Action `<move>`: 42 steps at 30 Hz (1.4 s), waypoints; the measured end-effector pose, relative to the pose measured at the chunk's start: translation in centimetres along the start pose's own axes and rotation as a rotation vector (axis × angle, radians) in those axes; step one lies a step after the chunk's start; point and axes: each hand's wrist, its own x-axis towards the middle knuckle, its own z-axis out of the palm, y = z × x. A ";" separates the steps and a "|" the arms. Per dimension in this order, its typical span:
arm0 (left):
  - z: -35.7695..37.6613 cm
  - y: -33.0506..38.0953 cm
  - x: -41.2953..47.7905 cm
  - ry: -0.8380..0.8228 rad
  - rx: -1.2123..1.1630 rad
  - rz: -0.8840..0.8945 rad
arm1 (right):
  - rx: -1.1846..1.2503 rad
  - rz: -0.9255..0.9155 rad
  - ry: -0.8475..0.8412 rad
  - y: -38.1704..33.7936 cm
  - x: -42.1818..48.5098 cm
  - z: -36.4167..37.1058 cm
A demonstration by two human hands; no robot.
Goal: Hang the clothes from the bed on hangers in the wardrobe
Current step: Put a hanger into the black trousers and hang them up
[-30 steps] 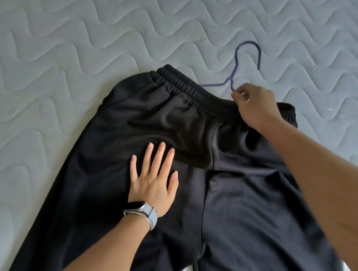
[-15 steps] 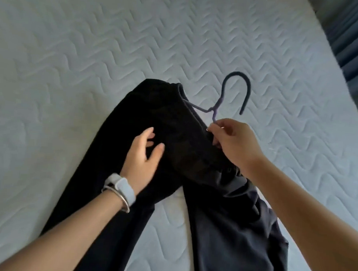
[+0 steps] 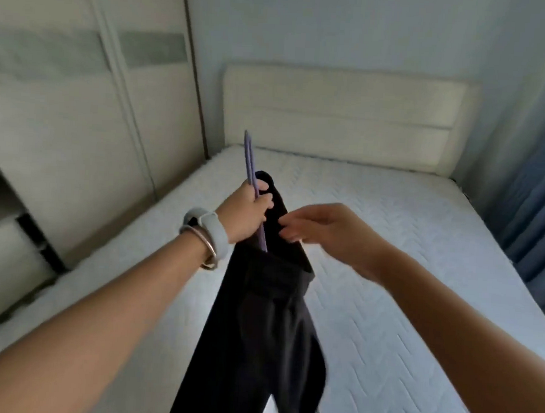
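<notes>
Trousers (image 3: pixel 268 316) on hanger (image 3: pixel 248 154) in left hand (image 3: pixel 247 211)

Black trousers (image 3: pixel 268 316), purple hanger (image 3: pixel 248 154) — white mattress (image 3: pixel 387 275) (wavy quilting)

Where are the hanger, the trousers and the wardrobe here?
hanger (image 3: pixel 250 157), head view, on its purple upper part.
trousers (image 3: pixel 268 326), head view, on the hanging black cloth.
wardrobe (image 3: pixel 78 152), head view, on its pale door.

The trousers (image 3: pixel 265 316) hang above the bed's (image 3: pixel 389 244) near edge on a hanger (image 3: pixel 250 161) that the left hand (image 3: pixel 245 211) grips, with the right hand (image 3: pixel 320 227) just to their right. The headboard (image 3: pixel 339 115) stands at the far edge, the wardrobe (image 3: pixel 79 133) along the left edge, and a curtain (image 3: pixel 535 220) beyond the right edge.
</notes>
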 end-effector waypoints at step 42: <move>-61.8 -1.8 -51.3 1.018 1.101 -0.279 | -0.065 -1.145 -0.210 -48.3 -7.4 48.1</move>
